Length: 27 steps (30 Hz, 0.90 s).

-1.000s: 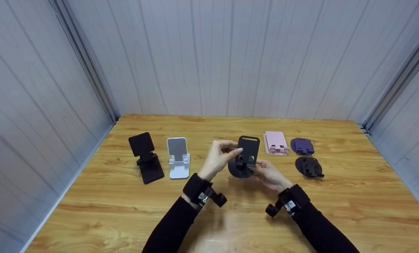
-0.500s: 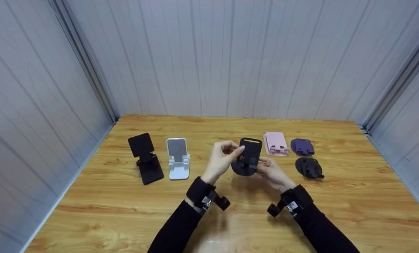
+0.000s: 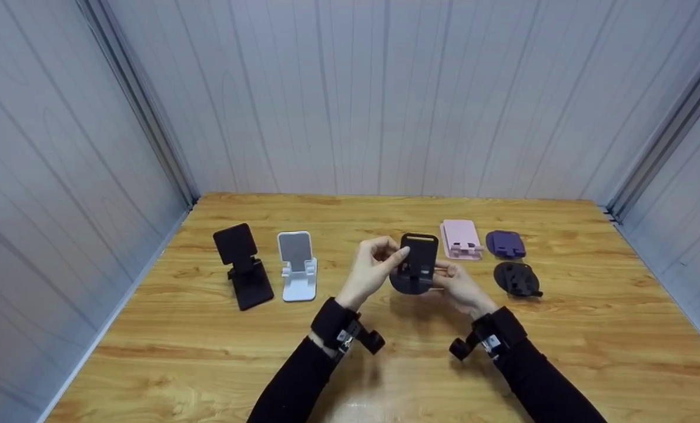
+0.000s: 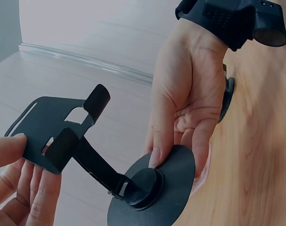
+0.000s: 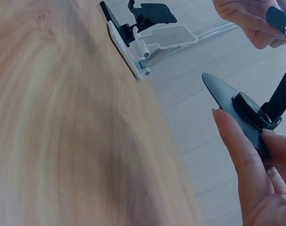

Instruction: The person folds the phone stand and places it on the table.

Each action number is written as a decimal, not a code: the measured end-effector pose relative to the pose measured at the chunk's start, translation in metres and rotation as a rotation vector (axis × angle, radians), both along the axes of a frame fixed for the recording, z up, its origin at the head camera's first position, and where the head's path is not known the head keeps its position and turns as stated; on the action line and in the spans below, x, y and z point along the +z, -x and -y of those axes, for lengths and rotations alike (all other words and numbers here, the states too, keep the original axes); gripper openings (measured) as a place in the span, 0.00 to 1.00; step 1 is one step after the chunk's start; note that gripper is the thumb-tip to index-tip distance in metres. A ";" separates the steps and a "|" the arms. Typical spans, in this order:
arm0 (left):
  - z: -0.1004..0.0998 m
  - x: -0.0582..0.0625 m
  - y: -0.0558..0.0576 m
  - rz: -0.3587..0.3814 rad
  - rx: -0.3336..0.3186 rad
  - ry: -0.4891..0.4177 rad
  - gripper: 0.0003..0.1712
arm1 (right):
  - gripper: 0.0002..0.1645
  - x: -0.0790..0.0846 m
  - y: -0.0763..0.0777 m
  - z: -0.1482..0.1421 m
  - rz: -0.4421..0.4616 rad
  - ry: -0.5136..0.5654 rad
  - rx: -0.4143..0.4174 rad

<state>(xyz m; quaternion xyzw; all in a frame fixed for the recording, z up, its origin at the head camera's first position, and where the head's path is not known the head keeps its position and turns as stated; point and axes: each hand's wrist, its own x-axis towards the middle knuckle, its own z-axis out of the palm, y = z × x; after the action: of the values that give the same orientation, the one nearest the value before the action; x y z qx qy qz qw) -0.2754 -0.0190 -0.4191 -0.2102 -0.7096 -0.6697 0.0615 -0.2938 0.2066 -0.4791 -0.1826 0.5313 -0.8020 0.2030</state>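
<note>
A black phone stand (image 3: 423,249) with a round base is held up above the table between both hands. My left hand (image 3: 368,271) pinches the side of its upper plate (image 4: 48,122), thumb in front and fingers behind. With thumb and fingers, my right hand (image 3: 460,292) grips the edge of the round base (image 4: 173,188). A hinged arm (image 4: 98,162) joins plate and base, and it stands unfolded in the left wrist view. The head view hides most of the arm behind the plate.
An unfolded black phone stand (image 3: 250,282) and a white one (image 3: 298,288) stand on the wooden table (image 3: 208,364) at left. Folded pink (image 3: 460,232), purple (image 3: 507,242) and black (image 3: 515,279) stands lie at right. Pale panel walls (image 3: 350,106) enclose the table.
Both hands have moved slightly right with the phone stand. Its upper plate has shifted right and a little lower in the head view. The stands on the table have stayed put.
</note>
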 end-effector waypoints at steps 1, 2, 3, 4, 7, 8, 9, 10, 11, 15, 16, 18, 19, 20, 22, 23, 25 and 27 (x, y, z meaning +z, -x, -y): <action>0.000 0.000 0.000 0.001 -0.005 -0.002 0.12 | 0.27 0.001 0.000 -0.001 -0.010 -0.003 0.002; 0.000 0.001 0.000 0.000 -0.010 -0.002 0.12 | 0.27 0.001 0.000 -0.001 -0.020 -0.007 0.002; 0.000 0.001 0.000 0.001 -0.016 -0.002 0.12 | 0.27 0.002 0.001 -0.002 -0.027 -0.013 0.000; 0.000 0.001 0.000 0.001 -0.022 -0.003 0.12 | 0.27 0.002 0.000 -0.002 -0.030 -0.024 -0.005; 0.000 0.001 -0.001 -0.004 -0.035 -0.006 0.11 | 0.26 0.004 0.000 -0.002 -0.037 -0.062 -0.026; 0.000 0.001 -0.002 -0.005 -0.041 -0.008 0.11 | 0.26 0.005 0.000 -0.002 -0.038 -0.077 -0.035; 0.000 0.001 -0.002 -0.001 -0.048 -0.012 0.11 | 0.25 0.005 -0.001 -0.002 -0.040 -0.094 -0.046; 0.000 0.001 -0.003 0.000 -0.056 -0.020 0.11 | 0.25 0.006 -0.001 -0.003 -0.044 -0.109 -0.056; 0.000 0.001 -0.003 0.001 -0.064 -0.026 0.11 | 0.24 0.007 -0.001 -0.003 -0.053 -0.121 -0.066; 0.002 0.003 -0.004 0.025 -0.084 -0.042 0.12 | 0.22 0.010 -0.002 -0.003 -0.091 -0.156 -0.096; 0.003 0.003 -0.004 0.028 -0.087 -0.044 0.12 | 0.21 0.011 -0.002 -0.003 -0.101 -0.163 -0.101; 0.004 0.003 -0.004 0.038 -0.089 -0.045 0.12 | 0.20 0.013 -0.003 -0.002 -0.116 -0.184 -0.113; 0.004 0.003 -0.003 0.046 -0.092 -0.049 0.12 | 0.19 0.013 -0.004 -0.001 -0.119 -0.195 -0.120; 0.005 0.003 -0.003 0.056 -0.096 -0.055 0.12 | 0.19 0.014 -0.004 -0.001 -0.123 -0.205 -0.128; 0.006 0.002 -0.002 0.078 -0.097 -0.068 0.12 | 0.18 0.015 -0.005 0.000 -0.135 -0.226 -0.148; 0.006 0.002 -0.001 0.090 -0.101 -0.077 0.12 | 0.18 0.016 -0.006 0.001 -0.137 -0.234 -0.159; 0.007 0.004 -0.002 0.111 -0.111 -0.090 0.12 | 0.18 0.016 -0.007 0.001 -0.154 -0.245 -0.183; 0.008 0.005 -0.002 0.127 -0.126 -0.104 0.11 | 0.17 0.017 -0.007 0.002 -0.180 -0.247 -0.205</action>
<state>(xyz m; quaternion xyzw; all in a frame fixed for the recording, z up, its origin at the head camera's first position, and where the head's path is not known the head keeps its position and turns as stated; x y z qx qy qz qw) -0.2732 -0.0265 -0.4142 -0.2082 -0.6618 -0.7200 -0.0149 -0.2866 0.2044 -0.4622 -0.1722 0.6577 -0.7274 0.0926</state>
